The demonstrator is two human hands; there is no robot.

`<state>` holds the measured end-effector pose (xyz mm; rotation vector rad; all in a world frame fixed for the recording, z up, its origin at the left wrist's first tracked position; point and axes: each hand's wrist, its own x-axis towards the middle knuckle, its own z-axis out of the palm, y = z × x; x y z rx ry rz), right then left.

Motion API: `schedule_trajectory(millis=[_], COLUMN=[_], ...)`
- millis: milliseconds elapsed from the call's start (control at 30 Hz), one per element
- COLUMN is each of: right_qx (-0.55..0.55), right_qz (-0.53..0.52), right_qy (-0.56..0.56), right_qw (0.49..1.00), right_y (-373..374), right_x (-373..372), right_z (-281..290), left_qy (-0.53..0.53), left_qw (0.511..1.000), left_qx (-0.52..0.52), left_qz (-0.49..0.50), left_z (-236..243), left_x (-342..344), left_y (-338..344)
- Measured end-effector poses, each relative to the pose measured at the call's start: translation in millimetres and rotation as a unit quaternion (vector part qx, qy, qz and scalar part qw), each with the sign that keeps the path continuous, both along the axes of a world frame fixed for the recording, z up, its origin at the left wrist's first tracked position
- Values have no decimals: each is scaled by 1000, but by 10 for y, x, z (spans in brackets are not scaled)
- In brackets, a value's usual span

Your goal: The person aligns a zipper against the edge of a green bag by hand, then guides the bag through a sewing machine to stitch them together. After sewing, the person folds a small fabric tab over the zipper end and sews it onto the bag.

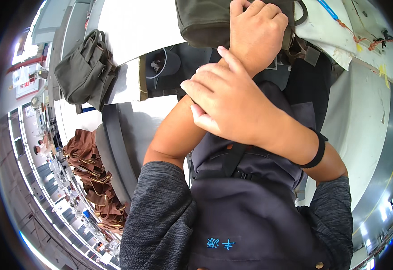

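My left hand (259,36) is curled in front of a dark olive fabric bag (203,24) at the top of the view. Its fingertips bend out of sight, so I cannot make out what they hold, if anything. My right hand (228,96), its wrist in a black band (317,148), crosses over from the right. Its bent fingers and thumb lie over my left forearm (174,126), just below the wrist.
A smaller olive bag (84,72) with handles sits on the white table at the left. Between the worktops stands a grey bin (171,63). Brown fabric pieces (88,171) with gold edging are heaped at lower left. A blue tool (327,9) and orange cord (347,29) lie upper right.
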<state>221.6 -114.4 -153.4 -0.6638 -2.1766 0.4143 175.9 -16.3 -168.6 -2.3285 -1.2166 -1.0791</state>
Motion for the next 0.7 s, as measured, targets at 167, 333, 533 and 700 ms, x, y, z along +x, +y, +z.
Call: schedule_trajectory(millis=[167,333,533,700], right_qx=[-3,-22,-152,-242], right_qz=[-10,27,-43,0], right_qy=[-50,72,89,188], right_qw=[999,997,984,952], right_y=[-12,-28,-410,-483], right_x=[67,163,459,370], right_z=[14,99,-90,-178], left_qy=[0,-9,-40,-87], left_qw=[1000,1000,999,992], left_qx=[3,-7,-26,39], left_qz=[5,-4,-23,-78], left_z=[9,24,44,-49], left_x=[3,-23,7,-20], left_y=[-7,-14,21,82])
